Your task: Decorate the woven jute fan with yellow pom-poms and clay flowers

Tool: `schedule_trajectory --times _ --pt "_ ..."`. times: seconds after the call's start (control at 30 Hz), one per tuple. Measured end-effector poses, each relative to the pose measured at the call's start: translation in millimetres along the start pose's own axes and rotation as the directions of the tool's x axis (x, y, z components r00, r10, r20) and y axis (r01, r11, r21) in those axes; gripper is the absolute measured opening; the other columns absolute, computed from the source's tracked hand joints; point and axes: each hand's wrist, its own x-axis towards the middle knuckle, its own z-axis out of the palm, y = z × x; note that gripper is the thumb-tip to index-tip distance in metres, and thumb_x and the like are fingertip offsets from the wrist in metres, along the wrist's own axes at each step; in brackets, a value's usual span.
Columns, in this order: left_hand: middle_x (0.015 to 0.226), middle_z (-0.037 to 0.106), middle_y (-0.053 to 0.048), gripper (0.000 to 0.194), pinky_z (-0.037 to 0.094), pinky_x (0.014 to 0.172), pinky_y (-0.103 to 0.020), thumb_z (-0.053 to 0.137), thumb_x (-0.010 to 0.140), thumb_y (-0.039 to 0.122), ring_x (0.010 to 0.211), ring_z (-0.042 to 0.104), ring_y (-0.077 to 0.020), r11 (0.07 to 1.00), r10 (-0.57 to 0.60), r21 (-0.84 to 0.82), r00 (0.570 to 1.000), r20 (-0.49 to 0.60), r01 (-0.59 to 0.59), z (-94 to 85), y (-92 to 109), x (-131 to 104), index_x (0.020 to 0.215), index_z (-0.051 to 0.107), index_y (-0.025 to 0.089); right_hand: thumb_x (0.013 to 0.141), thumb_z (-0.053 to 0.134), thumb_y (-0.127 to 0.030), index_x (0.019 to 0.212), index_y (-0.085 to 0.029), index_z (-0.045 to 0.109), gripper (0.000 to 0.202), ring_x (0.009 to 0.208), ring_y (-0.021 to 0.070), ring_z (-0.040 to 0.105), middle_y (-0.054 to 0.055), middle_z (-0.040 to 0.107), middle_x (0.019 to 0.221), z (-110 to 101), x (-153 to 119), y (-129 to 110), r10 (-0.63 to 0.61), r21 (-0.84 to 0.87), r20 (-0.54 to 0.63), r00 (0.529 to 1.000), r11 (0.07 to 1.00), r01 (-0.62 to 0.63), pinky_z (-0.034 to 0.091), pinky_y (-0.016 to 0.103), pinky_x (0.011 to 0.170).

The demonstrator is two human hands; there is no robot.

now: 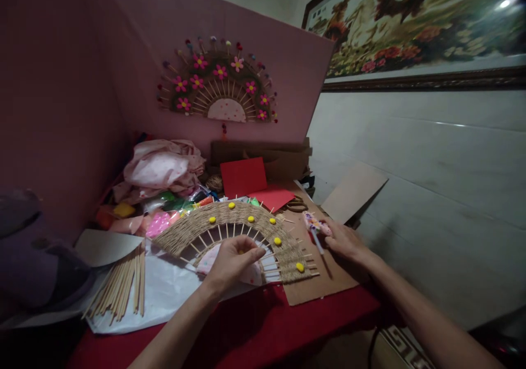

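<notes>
"What's underneath it all?"
"A surface [341, 310] spread with a deep red cloth [267, 318], which shows along the near side."
"And right on top of that?"
"A white sheet [164, 287] towards the left, a flat brown cardboard piece [341, 278] on the right."
"Those carry things too?"
"Yes: a fanned-out bunch of thin wooden sticks [123, 281] lies on the white sheet, and the woven fan [240, 211] reaches across both."
</notes>
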Motion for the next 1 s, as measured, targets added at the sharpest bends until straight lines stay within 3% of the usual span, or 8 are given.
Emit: schedule_trajectory --times 0.1,0.17,0.27,0.37,0.57,0.67,0.87,1.0 --pt "0.054 0.055 0.0 0.023 0.029 0.05 -0.023 0.072 0.065 0.037 0.051 0.044 -0.0115 0.99 0.088 0.113 0.993 -0.078 -0.079 -2.5 -2.4 -1.3 0.059 0.063 0.017 0.078 0.051 -0.033 0.117 -0.019 0.055 0.042 0.08 0.0247 0.061 0.01 0.067 0.091 -14.2 -2.4 -4.1 0.034 0.324 -0.087 0.996 0.946 -0.004 0.042 0.032 0.065" --pt "0.053 0.055 0.0 0.021 0.027 0.052 -0.024 0.071 0.066 0.037 0.052 0.043 -0.013 0.972 0.159 0.193 0.98 -0.122 -0.133 -3.6 -3.4 -2.7 0.059 0.064 0.019 0.075 0.055 -0.034 0.111 -0.018 0.056 0.04 0.062 0.0186 0.056 0.005 0.061 0.071 -25.5 -5.9 -14.3 0.05 0.613 -0.084 0.995 0.79 0.012 0.039 0.028 0.053" --pt "0.055 0.057 -0.001 0.015 0.027 0.059 -0.026 0.074 0.065 0.032 0.057 0.045 -0.0159 0.932 0.275 0.284 0.949 -0.155 -0.224 -3.3 -2.7 -5.4 0.057 0.065 0.022 0.069 0.063 -0.037 0.095 -0.018 0.054 0.033 0.039 0.008 0.03 -0.008 0.036 0.048 -41.6 -14.0 -42.4 0.142 0.856 0.157 0.977 0.474 -0.206 0.021 0.02 0.037" --pt "0.057 0.058 -0.002 0.014 0.027 0.066 -0.028 0.074 0.065 0.03 0.061 0.045 -0.0173 0.897 0.358 0.349 0.909 -0.214 -0.271 -2.6 -0.5 -6.9 0.057 0.065 0.023 0.065 0.068 -0.032 0.077 -0.02 0.046 0.028 0.038 0.0031 0.021 -0.011 0.03 0.049 -54.3 -21.9 -79.6 -0.017 0.898 0.352 0.936 0.289 -0.333 0.012 0.016 0.036" --pt "0.055 0.056 -0.001 0.025 0.029 0.065 -0.029 0.061 0.079 0.039 0.059 0.045 -0.0177 0.936 0.319 0.276 0.854 -0.41 -0.217 -7.5 6.0 -8.5 0.061 0.063 0.022 0.068 0.064 -0.025 0.064 -0.02 0.036 0.029 0.039 0.0025 0.022 -0.01 0.033 0.049 -60.3 -20.8 -149.1 -0.342 0.881 0.465 0.816 0.271 -0.389 0.014 0.015 0.034" --pt "0.063 0.06 -0.004 0.022 0.031 0.07 -0.031 0.058 0.081 0.038 0.066 0.048 -0.0201 0.9 0.427 0.306 0.773 -0.47 -0.311 -8.3 9.0 -16.1 0.067 0.063 0.022 0.068 0.061 -0.022 0.064 -0.019 0.037 0.024 0.039 0.0027 0.024 -0.01 0.034 0.049 -52.0 -8.6 -179.4 -0.415 0.889 0.451 0.79 0.284 -0.358 0.016 0.015 0.035" --pt "0.065 0.064 -0.006 0.012 0.032 0.078 -0.037 0.053 0.084 0.022 0.064 0.05 -0.0189 0.511 0.748 0.591 0.662 0.052 -0.624 -3.8 9.3 -36.3 0.082 0.065 0.02 0.07 0.058 -0.026 0.059 -0.02 0.042 0.02 0.038 0.0053 0.027 -0.008 0.035 0.045 -26.5 21.4 -226.4 -0.474 0.884 0.391 0.789 0.431 -0.179 0.02 0.019 0.034" --pt "0.062 0.063 -0.006 0.013 0.033 0.075 -0.038 0.053 0.084 0.024 0.063 0.051 -0.0186 0.325 0.831 0.644 0.534 0.155 -0.692 -1.0 11.3 -38.0 0.084 0.064 0.019 0.073 0.06 -0.035 0.078 -0.019 0.06 0.017 0.065 0.0147 0.054 0.002 0.059 0.07 -21.3 24.2 -223.0 -0.578 0.865 0.188 0.794 0.48 0.145 0.044 0.027 0.056"
